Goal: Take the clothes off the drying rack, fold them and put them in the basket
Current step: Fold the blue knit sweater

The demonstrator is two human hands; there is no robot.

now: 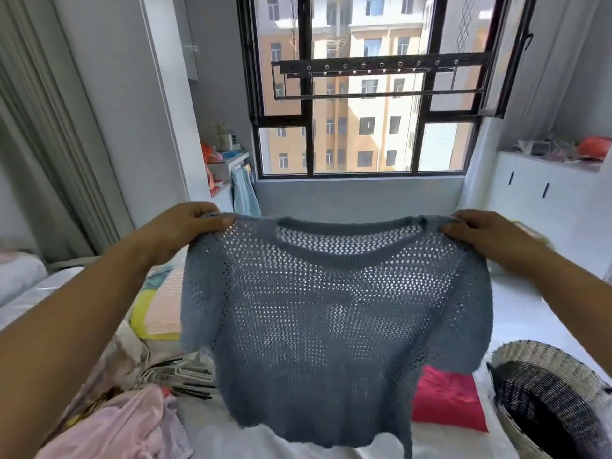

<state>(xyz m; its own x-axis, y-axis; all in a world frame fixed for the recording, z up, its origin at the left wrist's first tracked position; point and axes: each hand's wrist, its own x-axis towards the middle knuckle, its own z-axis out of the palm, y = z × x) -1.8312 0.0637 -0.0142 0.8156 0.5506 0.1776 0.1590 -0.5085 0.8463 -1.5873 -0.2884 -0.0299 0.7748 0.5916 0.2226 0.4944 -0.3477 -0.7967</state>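
Observation:
A grey-blue open-knit short-sleeved top [331,319] hangs spread out in front of me above the bed. My left hand [185,226] pinches its left shoulder and my right hand [486,230] pinches its right shoulder. The hem dangles free just over the white sheet. A woven basket [543,362] stands at the lower right with dark fabric inside. The black drying rack [381,69] hangs bare across the window.
A pile of pink and patterned clothes with hangers [132,409] lies at the lower left on the bed. A red garment [447,402] lies behind the top, beside the basket. A striped folded cloth [159,309] sits further left. White cabinets [536,183] stand at the right.

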